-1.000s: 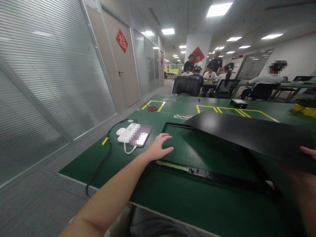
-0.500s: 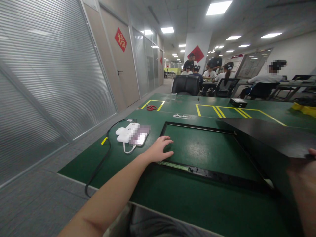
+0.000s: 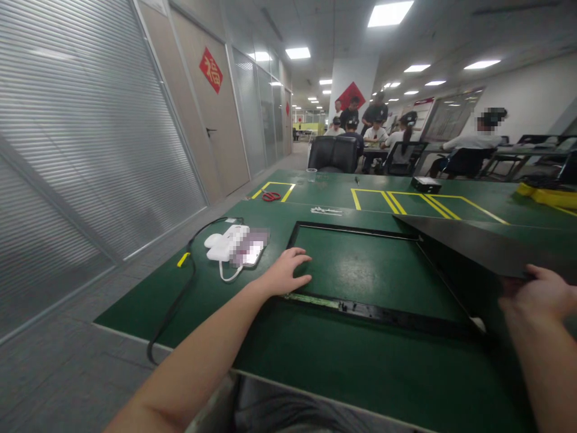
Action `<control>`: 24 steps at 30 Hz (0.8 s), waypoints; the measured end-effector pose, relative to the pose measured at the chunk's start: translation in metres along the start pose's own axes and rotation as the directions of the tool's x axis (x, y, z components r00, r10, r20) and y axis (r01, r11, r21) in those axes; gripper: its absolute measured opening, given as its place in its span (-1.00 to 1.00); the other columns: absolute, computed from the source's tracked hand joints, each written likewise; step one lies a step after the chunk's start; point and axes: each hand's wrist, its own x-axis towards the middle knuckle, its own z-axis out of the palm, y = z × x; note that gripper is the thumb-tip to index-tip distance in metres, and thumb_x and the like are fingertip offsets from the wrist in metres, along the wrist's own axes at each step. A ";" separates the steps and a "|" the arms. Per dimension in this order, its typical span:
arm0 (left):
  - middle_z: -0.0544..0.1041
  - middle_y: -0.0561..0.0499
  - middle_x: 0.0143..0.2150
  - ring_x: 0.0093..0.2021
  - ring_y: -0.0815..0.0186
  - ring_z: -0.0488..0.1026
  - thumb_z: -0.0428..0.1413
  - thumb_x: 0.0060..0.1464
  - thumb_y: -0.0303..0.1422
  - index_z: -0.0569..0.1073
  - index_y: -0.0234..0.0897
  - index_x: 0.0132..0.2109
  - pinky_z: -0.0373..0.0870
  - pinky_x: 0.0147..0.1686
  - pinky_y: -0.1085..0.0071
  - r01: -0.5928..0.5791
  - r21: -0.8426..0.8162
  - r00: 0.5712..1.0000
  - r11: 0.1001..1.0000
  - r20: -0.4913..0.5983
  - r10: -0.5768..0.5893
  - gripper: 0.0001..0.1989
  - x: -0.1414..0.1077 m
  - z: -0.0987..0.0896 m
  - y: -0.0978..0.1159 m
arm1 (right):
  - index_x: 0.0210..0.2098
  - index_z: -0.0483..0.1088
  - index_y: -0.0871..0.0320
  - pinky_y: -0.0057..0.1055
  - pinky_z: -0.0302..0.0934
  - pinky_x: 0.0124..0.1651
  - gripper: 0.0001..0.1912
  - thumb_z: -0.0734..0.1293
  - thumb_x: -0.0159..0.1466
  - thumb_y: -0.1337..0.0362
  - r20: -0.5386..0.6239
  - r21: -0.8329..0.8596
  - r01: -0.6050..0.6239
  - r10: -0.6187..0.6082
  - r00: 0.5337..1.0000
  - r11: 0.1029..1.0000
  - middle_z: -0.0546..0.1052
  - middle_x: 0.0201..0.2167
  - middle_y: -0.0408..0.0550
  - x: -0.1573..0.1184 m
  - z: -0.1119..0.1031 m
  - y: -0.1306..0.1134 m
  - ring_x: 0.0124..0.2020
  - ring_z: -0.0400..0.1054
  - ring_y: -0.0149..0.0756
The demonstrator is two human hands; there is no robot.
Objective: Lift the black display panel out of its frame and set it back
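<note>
On the green tabletop [image 3: 360,367], a thin black panel [image 3: 460,242] slants over the right side of a flat, rectangular black frame [image 3: 387,314]. The right hand [image 3: 541,291] has closed on the panel's near edge, thumb uppermost; the left hand [image 3: 286,273] lies open at the frame's left bar, thumb and fingers parted — whether it grips the bar cannot be told. Left of the frame: a smartphone [image 3: 253,254], a white corded device [image 3: 219,245] and a black cable [image 3: 174,313] with a yellow tag [image 3: 183,260]. Beyond: red-handled scissors [image 3: 271,196], a clear plastic cup [image 3: 311,175], a black box [image 3: 425,184] and yellow tape outlines [image 3: 372,191]. Room: louvred glass partition [image 3: 90,132], carpeted floor [image 3: 58,367], ceiling light panels [image 3: 390,14], people [image 3: 374,114] around farther tables. Lettering: a red diamond sign [image 3: 211,70] on the door [image 3: 193,90] bears 福 in gold — the phone's screen is pixelated.
</note>
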 end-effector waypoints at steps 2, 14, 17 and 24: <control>0.35 -0.34 0.34 0.39 -0.11 0.28 0.22 0.16 -0.22 0.53 -0.29 0.21 0.21 0.38 -0.05 0.001 0.012 1.000 1.000 0.001 -0.001 -0.50 0.000 0.000 0.000 | -0.15 0.10 -0.03 -0.49 0.47 -0.38 -0.53 0.29 0.11 0.59 -0.002 0.053 -0.045 0.045 0.999 0.998 0.41 -0.16 -0.26 -0.011 0.003 -0.001 -0.33 0.45 -0.53; 0.37 -0.32 0.33 0.38 -0.14 0.30 0.22 0.15 -0.23 0.54 -0.26 0.19 0.22 0.38 -0.08 0.021 -0.013 1.000 1.000 -0.003 -0.021 -0.52 -0.001 -0.002 0.003 | -0.26 0.09 0.02 -0.43 0.50 -0.28 -0.51 0.33 0.02 0.64 0.011 0.160 -0.079 0.078 0.997 0.984 0.47 -0.15 -0.25 -0.043 0.007 -0.005 -0.26 0.50 -0.46; 0.37 -0.31 0.34 0.38 -0.13 0.30 0.22 0.16 -0.23 0.54 -0.26 0.18 0.22 0.38 -0.07 0.022 -0.018 1.000 1.000 -0.004 -0.023 -0.54 -0.001 -0.001 0.002 | -0.26 0.10 0.02 -0.46 0.50 -0.30 -0.55 0.32 0.06 0.61 0.025 0.185 -0.059 0.056 0.998 0.981 0.46 -0.18 -0.28 -0.048 0.007 -0.008 -0.29 0.48 -0.50; 0.41 -0.29 0.31 0.35 -0.07 0.35 0.20 0.17 -0.27 0.54 -0.24 0.18 0.26 0.37 -0.04 0.017 -0.050 0.999 0.999 -0.048 -0.019 -0.56 0.000 -0.002 0.002 | -0.29 0.17 0.04 -0.47 0.46 -0.38 -0.60 0.31 0.01 0.60 0.097 0.317 0.008 -0.041 0.994 0.948 0.43 -0.40 -0.27 -0.049 0.006 -0.010 -0.39 0.45 -0.42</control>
